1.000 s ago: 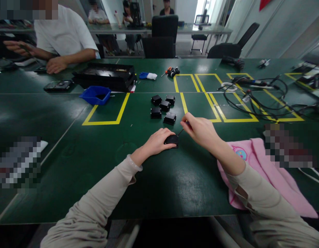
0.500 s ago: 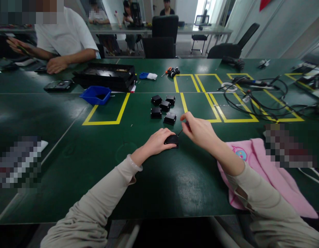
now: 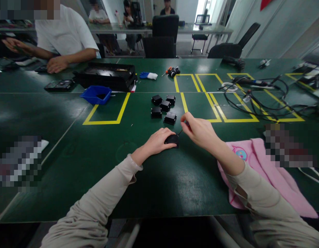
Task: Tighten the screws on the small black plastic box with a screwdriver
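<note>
On the green table, my left hand is closed round a small black box, thumb at its near side and fingers over the far side. My right hand pinches a slim tool with a thin dark shaft. The shaft slants down to the right edge of that box, and its tip appears to touch there; its handle end is hidden in my fingers. Just beyond my hands sits a group of several similar black boxes, the nearest box having small shiny spots along its edges.
A blue bin and a long black case stand at the left. Cables lie at the right, beyond a pink cloth under my right forearm. A co-worker in white sits across the table. Yellow tape marks the tabletop.
My hands, the box and the tool hold nearly the same place. Only slight movement shows in my right fingers. The co-worker's raised hand has shifted a little left.
</note>
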`<move>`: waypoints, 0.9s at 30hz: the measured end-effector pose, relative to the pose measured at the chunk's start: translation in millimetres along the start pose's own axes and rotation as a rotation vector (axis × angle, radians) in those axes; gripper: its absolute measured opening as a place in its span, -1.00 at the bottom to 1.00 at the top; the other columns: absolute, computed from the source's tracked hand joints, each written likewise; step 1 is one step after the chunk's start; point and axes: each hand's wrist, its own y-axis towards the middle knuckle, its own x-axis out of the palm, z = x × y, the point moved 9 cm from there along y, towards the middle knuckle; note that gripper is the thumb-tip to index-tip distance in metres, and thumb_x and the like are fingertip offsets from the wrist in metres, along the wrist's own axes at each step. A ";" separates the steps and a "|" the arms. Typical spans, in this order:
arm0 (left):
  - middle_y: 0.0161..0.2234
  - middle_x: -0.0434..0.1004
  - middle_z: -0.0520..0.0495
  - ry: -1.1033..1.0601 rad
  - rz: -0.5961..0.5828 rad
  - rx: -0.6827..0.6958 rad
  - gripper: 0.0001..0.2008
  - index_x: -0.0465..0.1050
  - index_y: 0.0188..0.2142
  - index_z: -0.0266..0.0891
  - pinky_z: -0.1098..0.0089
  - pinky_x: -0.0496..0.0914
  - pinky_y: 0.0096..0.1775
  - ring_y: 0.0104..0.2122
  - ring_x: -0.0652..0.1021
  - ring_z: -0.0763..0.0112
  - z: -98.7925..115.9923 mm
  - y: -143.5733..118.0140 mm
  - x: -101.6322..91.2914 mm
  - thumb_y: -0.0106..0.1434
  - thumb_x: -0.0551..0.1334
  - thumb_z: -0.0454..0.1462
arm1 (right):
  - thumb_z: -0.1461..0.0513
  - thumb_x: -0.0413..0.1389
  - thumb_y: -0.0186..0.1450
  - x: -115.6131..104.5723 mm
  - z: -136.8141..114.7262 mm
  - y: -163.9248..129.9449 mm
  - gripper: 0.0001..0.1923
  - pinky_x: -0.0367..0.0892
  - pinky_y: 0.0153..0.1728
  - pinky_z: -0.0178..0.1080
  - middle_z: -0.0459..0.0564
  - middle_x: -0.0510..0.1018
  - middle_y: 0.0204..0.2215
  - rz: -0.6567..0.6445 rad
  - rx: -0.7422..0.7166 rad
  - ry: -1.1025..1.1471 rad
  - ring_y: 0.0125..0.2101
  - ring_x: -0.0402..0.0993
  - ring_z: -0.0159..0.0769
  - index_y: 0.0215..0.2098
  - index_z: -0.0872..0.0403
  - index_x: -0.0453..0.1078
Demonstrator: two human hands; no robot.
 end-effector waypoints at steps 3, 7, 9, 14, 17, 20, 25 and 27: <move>-0.07 0.41 -0.11 -0.001 0.003 0.000 -0.60 0.35 0.00 -0.19 0.26 0.34 -0.07 -0.09 0.41 0.22 -0.2 0.1 -0.2 0.27 0.24 -0.03 | 0.04 -0.19 0.41 1.3 1.1 0.3 -0.63 -0.03 -0.50 -0.30 -0.06 0.51 -0.51 -0.022 0.006 -0.026 -0.54 0.38 -0.33 -0.15 0.07 0.33; -0.07 0.41 -0.10 -0.004 -0.001 -0.005 -0.60 0.35 0.01 -0.16 0.26 0.35 -0.08 -0.09 0.42 0.22 -0.6 0.0 -0.5 0.27 0.24 -0.03 | 0.13 -0.17 0.39 0.1 -0.7 0.2 -0.70 -0.03 -0.50 -0.31 -0.05 0.52 -0.47 -0.017 -0.006 -0.003 -0.53 0.38 -0.35 -0.09 0.09 0.30; -0.07 0.41 -0.10 -0.007 -0.001 -0.004 -0.61 0.35 0.01 -0.16 0.25 0.35 -0.07 -0.09 0.42 0.21 -0.6 -0.1 -0.6 0.27 0.24 -0.03 | 0.14 -0.16 0.39 -1.1 -1.5 0.0 -0.71 -0.03 -0.50 -0.30 -0.05 0.53 -0.45 -0.008 -0.012 0.009 -0.51 0.38 -0.35 -0.10 0.09 0.30; -0.06 0.41 -0.11 -0.017 0.007 -0.007 -0.60 0.34 0.00 -0.17 0.25 0.35 -0.07 -0.08 0.42 0.20 -1.4 -0.7 -0.5 0.27 0.25 -0.04 | 0.05 -0.18 0.41 0.5 1.3 0.1 -0.65 -0.06 -0.51 -0.30 -0.06 0.51 -0.51 -0.027 0.008 -0.024 -0.54 0.36 -0.34 -0.17 0.06 0.33; -0.07 0.41 -0.10 -0.025 0.007 -0.013 -0.61 0.35 0.00 -0.16 0.25 0.35 -0.07 -0.08 0.42 0.21 -2.1 -0.8 -0.2 0.26 0.25 -0.04 | 0.12 -0.17 0.40 0.6 -0.1 0.3 -0.70 -0.06 -0.51 -0.30 -0.05 0.53 -0.47 -0.033 -0.002 -0.018 -0.52 0.38 -0.34 -0.12 0.08 0.31; -0.07 0.41 -0.10 -0.019 0.008 -0.009 -0.61 0.34 0.00 -0.16 0.26 0.35 -0.07 -0.09 0.42 0.21 -1.3 -0.7 -0.7 0.26 0.25 -0.04 | 0.14 -0.17 0.39 -1.9 -1.9 0.1 -0.72 -0.05 -0.51 -0.29 -0.05 0.54 -0.43 -0.016 -0.011 -0.011 -0.50 0.40 -0.34 -0.12 0.09 0.30; -0.07 0.41 -0.10 -0.003 0.008 -0.007 -0.60 0.34 0.00 -0.18 0.25 0.35 -0.07 -0.09 0.42 0.21 -0.6 -0.5 -1.2 0.26 0.25 -0.03 | 0.05 -0.18 0.41 -0.2 -0.5 0.0 -0.65 -0.07 -0.51 -0.29 -0.05 0.52 -0.50 -0.028 0.001 -0.043 -0.52 0.40 -0.31 -0.18 0.07 0.33; -0.07 0.41 -0.10 0.001 0.006 -0.006 -0.60 0.35 0.00 -0.16 0.25 0.35 -0.06 -0.09 0.42 0.21 -0.7 -0.4 -0.7 0.27 0.25 -0.04 | 0.09 -0.17 0.40 0.7 -0.5 0.0 -0.68 -0.05 -0.51 -0.30 -0.06 0.52 -0.50 -0.028 -0.001 -0.015 -0.51 0.41 -0.32 -0.11 0.09 0.32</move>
